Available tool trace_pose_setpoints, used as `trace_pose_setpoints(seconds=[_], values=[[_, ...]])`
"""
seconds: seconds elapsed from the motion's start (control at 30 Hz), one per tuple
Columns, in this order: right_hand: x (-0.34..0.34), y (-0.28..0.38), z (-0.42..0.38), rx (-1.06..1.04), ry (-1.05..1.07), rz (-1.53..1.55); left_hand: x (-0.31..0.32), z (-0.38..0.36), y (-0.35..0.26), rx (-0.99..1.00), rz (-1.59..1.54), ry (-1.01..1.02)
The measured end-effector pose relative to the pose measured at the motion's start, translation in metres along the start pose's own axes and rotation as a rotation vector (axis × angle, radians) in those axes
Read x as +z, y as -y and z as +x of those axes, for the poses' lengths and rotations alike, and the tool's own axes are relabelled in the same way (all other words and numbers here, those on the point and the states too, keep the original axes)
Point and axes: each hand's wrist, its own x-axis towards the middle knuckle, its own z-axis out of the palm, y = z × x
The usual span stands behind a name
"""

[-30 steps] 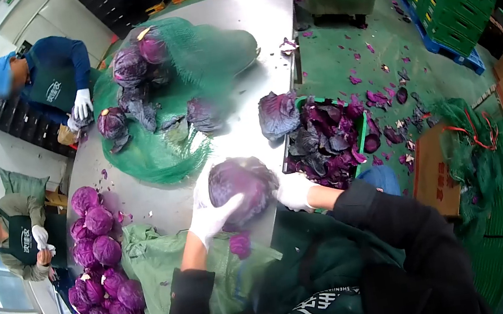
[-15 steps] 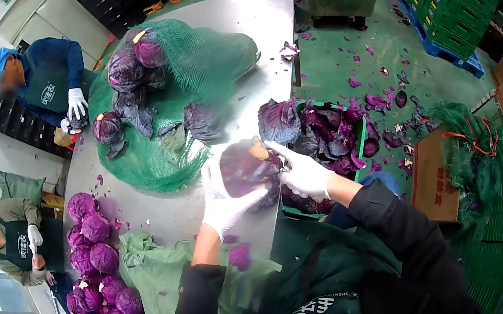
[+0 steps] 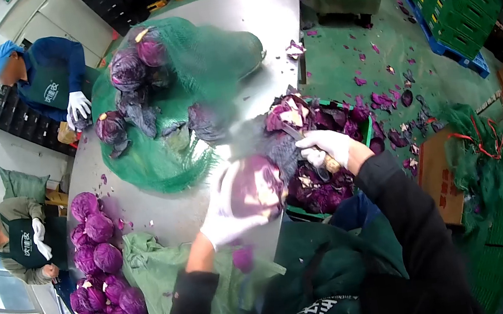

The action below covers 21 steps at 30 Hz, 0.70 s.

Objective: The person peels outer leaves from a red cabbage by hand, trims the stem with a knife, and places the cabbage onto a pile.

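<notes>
Centre frame, we saw the left hand gripping a cabbage, pale end facing right, toward the right hand, closed round a knife.

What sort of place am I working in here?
Probably a vegetable-trimming workroom: heaped round purple cabbages, a shiny grey metal table and scattered purple leaf scraps on the floor suggest it.

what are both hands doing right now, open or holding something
Left hand: holding a purple cabbage, fingers spread around it.
Right hand: closed, holding a knife.
</notes>
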Motion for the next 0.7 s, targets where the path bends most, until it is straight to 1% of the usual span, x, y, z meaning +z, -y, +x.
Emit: trace_pose_setpoints(seconds=[0.07, 0.13, 0.17, 0.2, 0.27, 0.3, 0.33, 0.37, 0.4, 0.43, 0.47, 0.5, 0.53, 0.57, 0.63, 0.67, 0.7], values=[[0.001, 0.003, 0.001, -0.113, -0.075, 0.099, 0.006, -0.012, 0.007, -0.002, 0.002, -0.155], [-0.009, 0.020, -0.002, -0.231, -0.232, 0.127, 0.005, -0.021, 0.008, -0.230, 0.026, -0.214], [-0.014, 0.028, -0.004, -0.290, -0.311, 0.134, 0.005, -0.025, 0.007, -0.299, -0.057, -0.257], [-0.015, 0.033, -0.005, -0.406, -0.506, -0.130, 0.006, -0.026, 0.010, -0.293, -0.016, -0.284], [-0.006, 0.023, -0.026, -0.433, -0.569, -0.352, 0.012, -0.033, 0.017, -0.283, 0.063, -0.338], [0.012, 0.020, -0.035, -0.385, -0.602, -0.352, 0.013, -0.033, 0.009, -0.276, 0.069, -0.380], [0.006, 0.014, -0.039, -0.417, -0.520, -0.460, 0.016, -0.028, 0.012, -0.293, 0.075, -0.432], [-0.059, 0.000, -0.006, -0.613, -0.676, -1.022, 0.021, -0.026, 0.016, -0.322, 0.082, -0.477], [-0.058, -0.008, -0.005, -0.558, -0.768, -1.289, 0.024, -0.029, 0.019, -0.348, 0.094, -0.512], [-0.044, -0.018, -0.007, -0.600, -0.774, -1.365, 0.025, -0.026, 0.025, -0.302, 0.125, -0.557], [-0.022, -0.026, -0.015, -0.681, -0.723, -1.329, 0.030, -0.021, 0.037, -0.315, -0.006, -0.619], [0.002, -0.035, -0.018, -0.728, -0.643, -1.269, 0.023, -0.005, 0.017, -0.473, -0.333, -0.628], [0.017, -0.054, -0.017, -0.708, -0.556, -1.193, 0.019, 0.003, -0.007, -0.648, -0.662, -0.613], [0.032, -0.073, -0.016, -0.684, -0.475, -1.115, 0.022, -0.003, -0.002, -0.632, -0.490, -0.587], [0.051, -0.090, -0.006, -0.807, -0.379, -1.264, 0.025, 0.000, 0.016, -0.541, -0.153, -0.545], [0.069, -0.093, -0.008, -0.862, -0.380, -1.363, 0.026, 0.004, 0.015, -0.516, -0.107, -0.561], [0.085, -0.093, -0.011, -0.652, -0.410, -1.329, 0.027, 0.003, 0.014, -0.495, -0.058, -0.572]])
